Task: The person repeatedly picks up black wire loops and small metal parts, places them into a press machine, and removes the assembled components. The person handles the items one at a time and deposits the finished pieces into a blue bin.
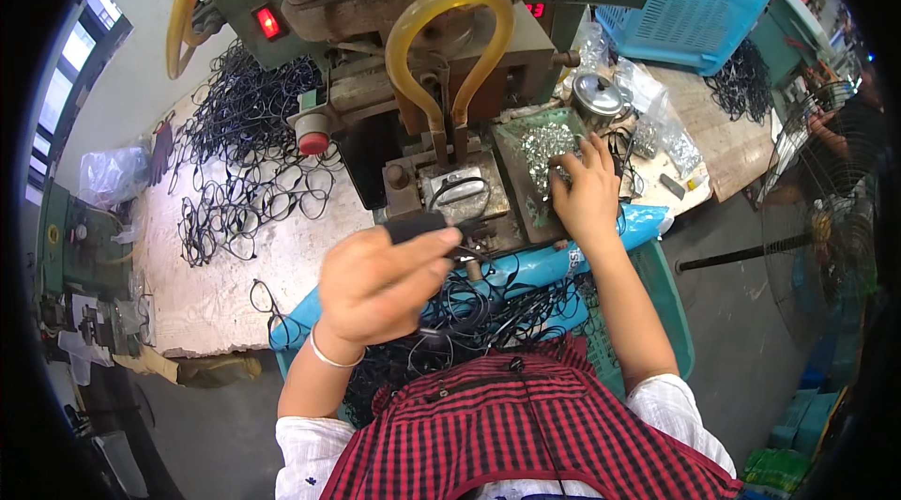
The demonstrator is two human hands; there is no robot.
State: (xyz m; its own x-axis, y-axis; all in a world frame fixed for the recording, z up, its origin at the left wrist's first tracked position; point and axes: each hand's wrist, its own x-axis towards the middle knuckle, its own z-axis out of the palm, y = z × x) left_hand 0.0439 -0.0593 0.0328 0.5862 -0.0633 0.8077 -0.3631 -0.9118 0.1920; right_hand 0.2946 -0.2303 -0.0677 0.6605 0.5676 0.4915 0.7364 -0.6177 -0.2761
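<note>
My left hand (380,284), smeared by motion, is in front of the press (441,106), its fingers curled together. A dark piece (416,227) shows at its fingertips; whether the hand grips it is unclear. Just beyond, a loop of black cable (460,183) lies over the metal die block (466,195) under the press head. My right hand (589,190) reaches over a green tray (514,145), fingers apart. Its thumb and forefinger are at the edge of a heap of small silvery metal parts (547,148); nothing shows in its grasp.
Black cables in loops (253,171) spread over the table's left side. More cables (488,307) fill a green basket (671,303) at my lap, beside blue plastic sheeting (526,270). A lidded metal pot (601,94), a blue crate (690,7) and a fan (817,228) stand rightward.
</note>
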